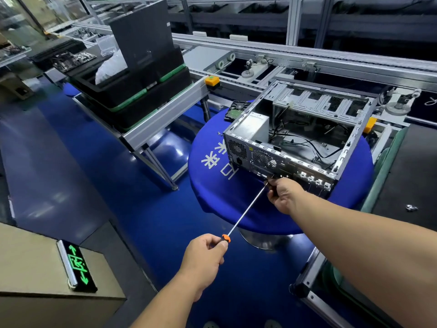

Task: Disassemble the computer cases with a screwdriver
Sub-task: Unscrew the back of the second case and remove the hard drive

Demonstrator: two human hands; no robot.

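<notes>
An open grey computer case [307, 129] lies on a round blue table [212, 185], its rear panel facing me and loose black cables inside. My left hand [205, 259] grips the orange-and-black handle of a long screwdriver [246, 209]. The shaft runs up and to the right to the lower edge of the rear panel. My right hand [283, 195] is curled at the tip end of the shaft, right against the rear panel. The tip itself is hidden behind these fingers.
A hard drive [236, 110] lies on the table behind the case. Stacked black trays [132, 91] sit on a conveyor frame to the left. An aluminium conveyor line [307, 58] runs across the back. Loose screws [411, 207] lie on a dark mat at right. A lit exit sign [76, 266] is at lower left.
</notes>
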